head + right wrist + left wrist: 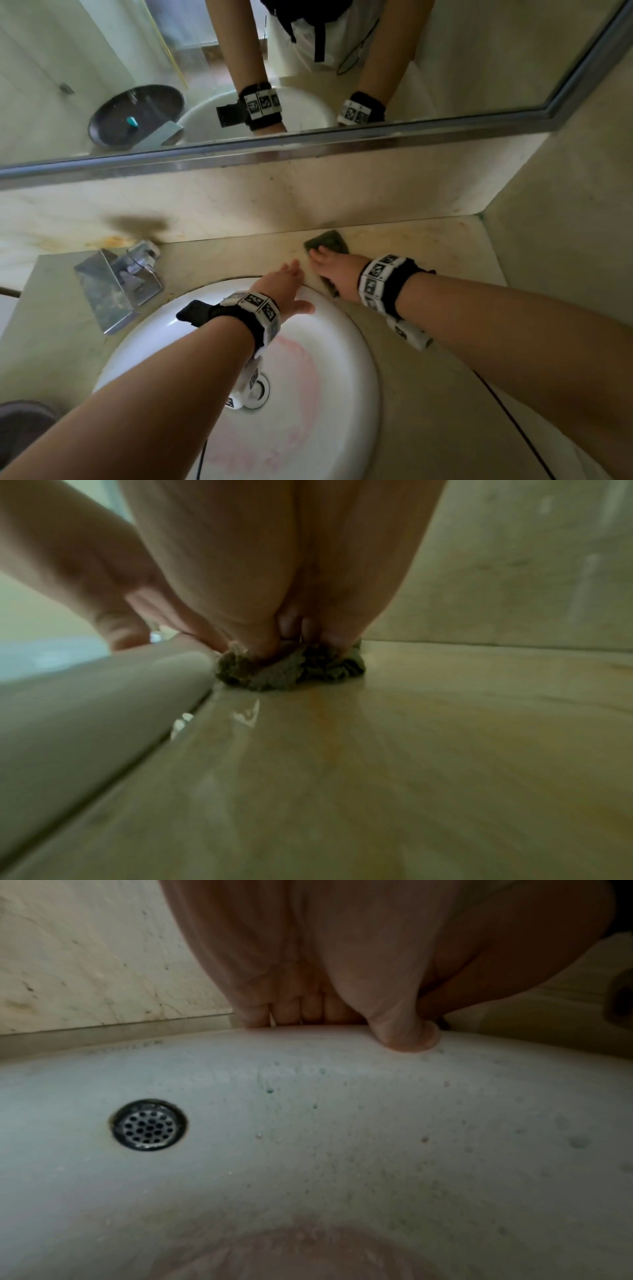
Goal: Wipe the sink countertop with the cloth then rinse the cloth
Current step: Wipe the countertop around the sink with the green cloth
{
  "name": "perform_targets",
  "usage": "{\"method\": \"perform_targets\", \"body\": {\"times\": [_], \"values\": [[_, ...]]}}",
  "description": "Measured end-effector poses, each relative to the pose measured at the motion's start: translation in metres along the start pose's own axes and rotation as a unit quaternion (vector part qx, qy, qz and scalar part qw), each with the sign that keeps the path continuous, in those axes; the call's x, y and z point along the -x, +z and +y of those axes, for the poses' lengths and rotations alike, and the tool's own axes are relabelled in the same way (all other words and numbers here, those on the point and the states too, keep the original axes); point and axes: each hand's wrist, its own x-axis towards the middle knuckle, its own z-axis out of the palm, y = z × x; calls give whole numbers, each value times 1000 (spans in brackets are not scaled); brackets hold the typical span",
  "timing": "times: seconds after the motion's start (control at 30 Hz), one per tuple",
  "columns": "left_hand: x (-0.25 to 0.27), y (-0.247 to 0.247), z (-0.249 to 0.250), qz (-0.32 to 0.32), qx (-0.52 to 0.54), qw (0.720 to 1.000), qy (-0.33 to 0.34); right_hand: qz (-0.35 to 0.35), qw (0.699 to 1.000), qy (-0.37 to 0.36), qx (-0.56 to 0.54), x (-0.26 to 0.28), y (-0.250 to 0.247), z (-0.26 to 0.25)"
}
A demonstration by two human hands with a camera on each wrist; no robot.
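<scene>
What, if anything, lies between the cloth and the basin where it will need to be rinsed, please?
Only the left hand, resting on the basin rim beside the cloth under the right hand; otherwise nothing visible blocks the way.

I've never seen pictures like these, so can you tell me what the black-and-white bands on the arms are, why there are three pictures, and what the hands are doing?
No machine here: a person is cleaning a bathroom. The bands hold small cameras, one on each wrist, and a third camera sits on the head. The big picture is the head's view, looking down. The other two look along each hand.

The right hand presses a dark green cloth onto the beige countertop behind the white sink; whether its grip curls round the cloth is hard to tell. The left hand rests on the sink's rim, holding nothing. A metal faucet stands at the left, and a mirror hangs above.
</scene>
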Motion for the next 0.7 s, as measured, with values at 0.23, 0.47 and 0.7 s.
{"method": "perform_targets", "body": {"times": [0.23,0.47,0.7], "values": [[0,2,-3,-3,-3,1000,-4,3,999,15,-36,32,13,14],[5,-1,0,-5,-7,1000,1,-75,995,43,-55,124,68,16],[4,0,1,4,-12,1000,8,-20,999,24,-35,76,40,7]]}}
